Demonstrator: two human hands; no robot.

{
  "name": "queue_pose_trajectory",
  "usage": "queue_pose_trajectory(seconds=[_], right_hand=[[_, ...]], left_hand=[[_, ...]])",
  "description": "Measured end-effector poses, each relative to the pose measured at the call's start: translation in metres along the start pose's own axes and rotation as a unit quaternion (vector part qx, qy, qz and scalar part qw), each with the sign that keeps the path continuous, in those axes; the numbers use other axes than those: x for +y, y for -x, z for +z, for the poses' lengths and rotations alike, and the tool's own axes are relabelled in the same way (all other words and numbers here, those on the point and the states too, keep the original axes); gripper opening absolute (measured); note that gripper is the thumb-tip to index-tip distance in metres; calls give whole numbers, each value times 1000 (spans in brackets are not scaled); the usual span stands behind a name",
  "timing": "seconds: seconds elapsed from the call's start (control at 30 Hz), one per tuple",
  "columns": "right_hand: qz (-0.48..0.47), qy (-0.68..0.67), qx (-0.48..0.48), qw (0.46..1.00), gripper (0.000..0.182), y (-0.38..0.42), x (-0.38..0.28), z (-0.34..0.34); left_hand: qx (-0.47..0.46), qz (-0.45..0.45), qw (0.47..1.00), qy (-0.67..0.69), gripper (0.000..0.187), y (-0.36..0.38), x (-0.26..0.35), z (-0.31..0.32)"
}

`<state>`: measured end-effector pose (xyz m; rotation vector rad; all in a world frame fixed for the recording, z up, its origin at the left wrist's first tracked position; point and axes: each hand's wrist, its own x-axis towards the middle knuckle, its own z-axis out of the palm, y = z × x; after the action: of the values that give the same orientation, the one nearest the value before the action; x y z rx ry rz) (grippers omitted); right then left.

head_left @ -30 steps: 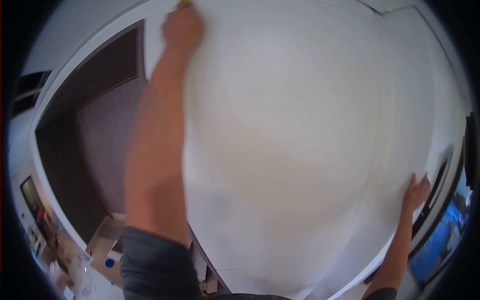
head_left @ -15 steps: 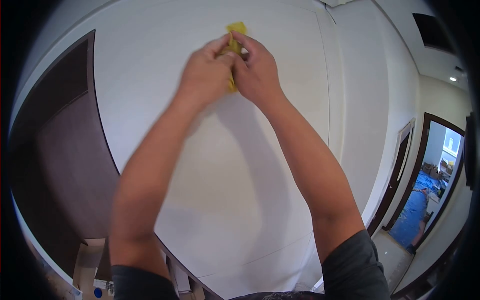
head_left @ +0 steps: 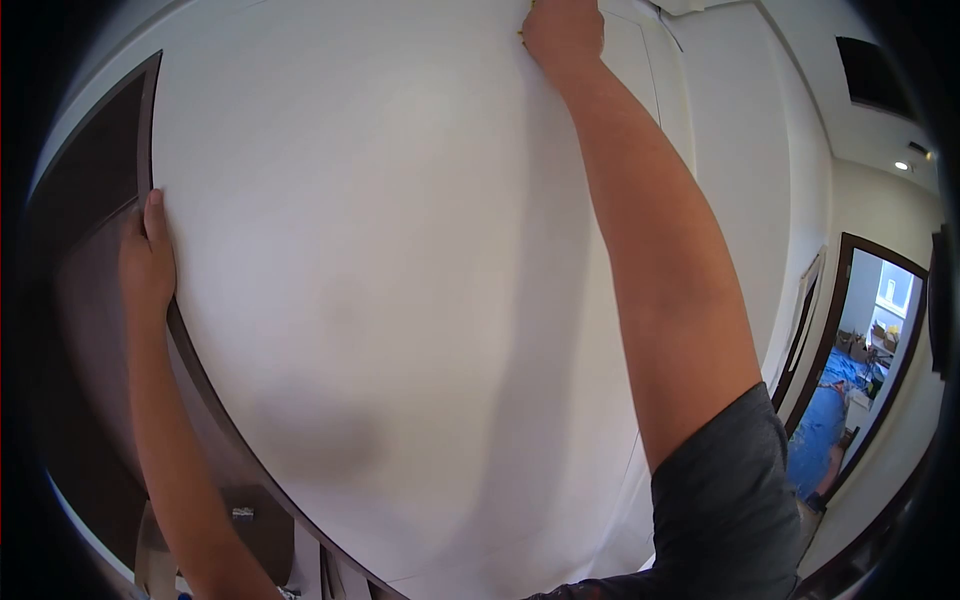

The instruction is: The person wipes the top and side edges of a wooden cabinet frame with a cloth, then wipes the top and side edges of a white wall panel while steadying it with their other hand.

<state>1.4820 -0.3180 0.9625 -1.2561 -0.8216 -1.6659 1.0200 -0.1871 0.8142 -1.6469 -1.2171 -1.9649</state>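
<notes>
My right hand (head_left: 565,32) is raised to the top of the view, against the white wall panel (head_left: 400,220). Its fingers are closed, and small bits of the yellow cloth (head_left: 521,37) show at its left side; most of the cloth is hidden by the hand or lies beyond the top edge. On the left, my left hand (head_left: 148,255) grips the edge of a dark brown frame (head_left: 150,130) bordering the white panel. Its thumb points up along the edge, and the other fingers are partly hidden.
A dark recess (head_left: 90,290) lies left of the frame, with boxes and boards low down. On the right, an open doorway (head_left: 850,330) leads to a room with blue sheeting (head_left: 815,440) on the floor. A ceiling light (head_left: 901,166) shines at upper right.
Both hands were together on the yellow cloth at the panel's upper middle. My left hand let go and moved left to the frame; my right hand moved up and right with the cloth.
</notes>
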Motion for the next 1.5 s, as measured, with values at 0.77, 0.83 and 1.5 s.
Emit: queue_pose_trajectory(seconds=[0.77,0.83,1.5], right_hand=[[-62,-113,58,990,32,-34,91,53],[-9,-124,54,991,31,-28,94,47],[47,-5,-53,997,46,-20,165,59]], left_hand=[[48,-15,998,40,82,3,7,3],[51,-16,998,28,81,3,8,0],[54,-22,998,27,78,7,8,1]])
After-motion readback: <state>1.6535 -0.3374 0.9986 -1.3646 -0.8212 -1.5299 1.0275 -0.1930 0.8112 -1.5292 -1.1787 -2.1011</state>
